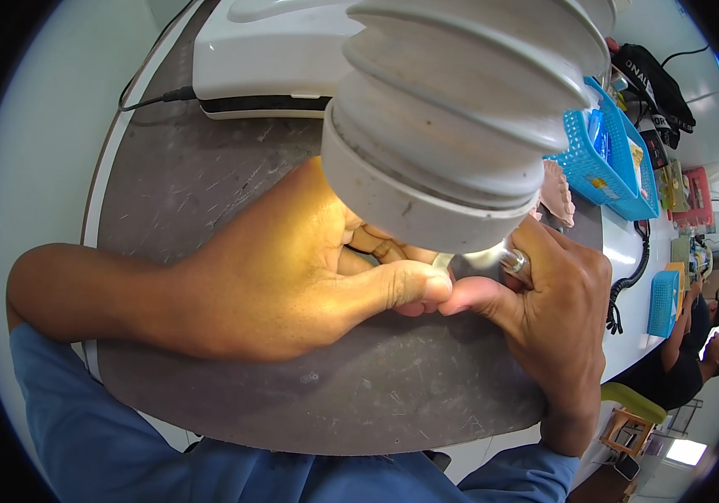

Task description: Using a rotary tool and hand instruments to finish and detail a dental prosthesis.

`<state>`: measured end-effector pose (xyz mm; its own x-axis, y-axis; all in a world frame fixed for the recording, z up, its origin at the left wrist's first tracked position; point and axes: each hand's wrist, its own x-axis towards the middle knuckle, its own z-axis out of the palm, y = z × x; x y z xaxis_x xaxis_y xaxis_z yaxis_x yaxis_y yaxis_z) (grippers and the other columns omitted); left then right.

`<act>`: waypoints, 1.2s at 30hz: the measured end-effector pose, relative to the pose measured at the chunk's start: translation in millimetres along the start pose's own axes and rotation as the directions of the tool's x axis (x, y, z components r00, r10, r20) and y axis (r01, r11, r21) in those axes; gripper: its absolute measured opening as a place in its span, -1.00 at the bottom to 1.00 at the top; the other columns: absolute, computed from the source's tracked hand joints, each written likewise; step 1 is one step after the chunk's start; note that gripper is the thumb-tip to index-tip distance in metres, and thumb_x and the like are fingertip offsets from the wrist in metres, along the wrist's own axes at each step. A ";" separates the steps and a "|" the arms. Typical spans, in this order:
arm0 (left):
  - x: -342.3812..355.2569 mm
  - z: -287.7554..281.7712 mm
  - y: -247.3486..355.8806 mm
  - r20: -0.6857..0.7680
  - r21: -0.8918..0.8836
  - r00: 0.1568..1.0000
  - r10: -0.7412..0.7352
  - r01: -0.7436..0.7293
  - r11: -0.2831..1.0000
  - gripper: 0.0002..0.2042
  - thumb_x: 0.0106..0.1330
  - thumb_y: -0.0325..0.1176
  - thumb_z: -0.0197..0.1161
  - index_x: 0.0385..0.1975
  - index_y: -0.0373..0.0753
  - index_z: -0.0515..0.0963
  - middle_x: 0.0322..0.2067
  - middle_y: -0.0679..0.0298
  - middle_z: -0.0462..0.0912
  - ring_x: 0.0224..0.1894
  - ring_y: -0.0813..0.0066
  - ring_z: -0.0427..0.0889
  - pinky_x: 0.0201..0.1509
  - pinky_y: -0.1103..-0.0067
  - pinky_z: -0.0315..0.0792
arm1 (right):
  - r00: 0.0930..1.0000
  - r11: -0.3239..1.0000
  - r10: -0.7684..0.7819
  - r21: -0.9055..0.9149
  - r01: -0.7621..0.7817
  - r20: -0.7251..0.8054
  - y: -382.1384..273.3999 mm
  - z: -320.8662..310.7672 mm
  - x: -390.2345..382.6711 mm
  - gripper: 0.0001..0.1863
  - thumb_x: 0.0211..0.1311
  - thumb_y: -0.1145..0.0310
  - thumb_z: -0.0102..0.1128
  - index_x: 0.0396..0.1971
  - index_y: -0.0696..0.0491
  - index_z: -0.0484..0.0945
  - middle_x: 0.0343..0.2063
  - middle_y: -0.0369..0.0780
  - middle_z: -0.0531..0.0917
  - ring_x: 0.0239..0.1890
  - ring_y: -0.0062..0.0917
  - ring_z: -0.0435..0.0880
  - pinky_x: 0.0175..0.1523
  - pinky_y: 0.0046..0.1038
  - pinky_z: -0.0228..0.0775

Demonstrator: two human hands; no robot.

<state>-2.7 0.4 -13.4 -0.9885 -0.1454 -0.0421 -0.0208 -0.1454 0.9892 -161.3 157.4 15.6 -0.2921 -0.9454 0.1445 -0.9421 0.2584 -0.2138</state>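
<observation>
Head view, one frame, looking down on a dark grey scratched table [208,193].

Item 1: left hand [275,277], curled, thumb pressed forward against the other thumb; it pinches a small pale workpiece [441,261] that sits just under the hose mouth, between the two thumbs. Only a sliver of the piece shows.

Item 2: right hand [556,310], closed around a slim metal handpiece [514,261], its silver collar showing above the knuckles; the working tip is hidden.

Item 3: ribbed grey extraction hose [451,109], hanging very close to the lens and covering the middle of the work.

Item 4: white machine housing [267,50] at the far edge of the table, with a black cable leading off to the left.

Item 5: blue mesh basket [607,159] to the right, a pinkish dental cast [556,193] just beside it.

Risks, as judged: the tool tip works right beside both thumbs, so a slip could nick a finger; a grip this small could let the piece twist or drop (likely hard to find on the dark surface); the hose blocks the direct line of sight.

Unclear: the shape and material of the workpiece, the tip of the handpiece, and whether it touches the piece. Another person at the far right is cut off by the rim.
</observation>
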 end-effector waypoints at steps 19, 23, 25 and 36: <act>-0.2 2.9 4.5 -0.019 0.030 0.999 -0.032 0.033 0.999 -0.59 0.35 -0.50 0.24 0.16 -0.45 0.38 -0.04 0.05 0.61 -0.18 0.58 0.65 -0.12 0.68 0.62 | 0.999 0.999 -0.032 0.007 0.032 -0.017 3.1 3.1 -1.4 -0.23 -0.26 -0.31 0.37 -0.31 0.17 0.64 -0.75 -0.21 0.53 -0.75 -0.44 0.44 -0.56 -0.44 0.25; 0.4 -2.8 0.3 0.027 0.124 0.999 -0.017 0.014 0.992 -0.63 0.35 -0.49 0.24 0.13 -0.45 0.41 -0.06 0.06 0.62 -0.19 0.58 0.65 -0.12 0.68 0.61 | 0.999 0.999 -0.052 0.012 0.052 0.007 6.0 3.2 -0.9 -0.24 -0.24 -0.30 0.37 -0.31 0.16 0.64 -0.75 -0.21 0.53 -0.75 -0.45 0.44 -0.56 -0.44 0.25; -0.7 2.5 6.0 0.002 0.068 0.997 -0.078 0.078 0.995 -0.66 0.35 -0.49 0.25 0.08 -0.44 0.45 -0.07 0.05 0.62 -0.19 0.57 0.65 -0.11 0.68 0.61 | 0.999 0.999 0.034 -0.003 -0.034 0.017 9.5 1.0 -4.3 -0.24 -0.23 -0.31 0.36 -0.30 0.16 0.64 -0.73 -0.20 0.55 -0.73 -0.44 0.48 -0.55 -0.44 0.26; -1.7 2.9 6.0 -0.027 0.042 0.996 -0.088 0.089 0.995 -0.76 0.35 -0.48 0.26 -0.05 -0.43 0.53 -0.28 0.17 0.69 -0.13 0.55 0.65 -0.06 0.63 0.59 | 0.984 0.988 0.145 -0.058 -0.140 0.101 -0.5 -3.6 1.4 -0.28 -0.22 -0.26 0.40 -0.30 0.15 0.64 -0.62 -0.17 0.62 -0.61 -0.34 0.61 -0.46 -0.40 0.38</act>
<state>-1.6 2.6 -7.0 -0.9783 -0.1586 -0.1332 -0.1154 -0.1163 0.9865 -161.8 156.6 19.3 -0.4079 -0.9129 0.0139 -0.8998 0.3994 -0.1755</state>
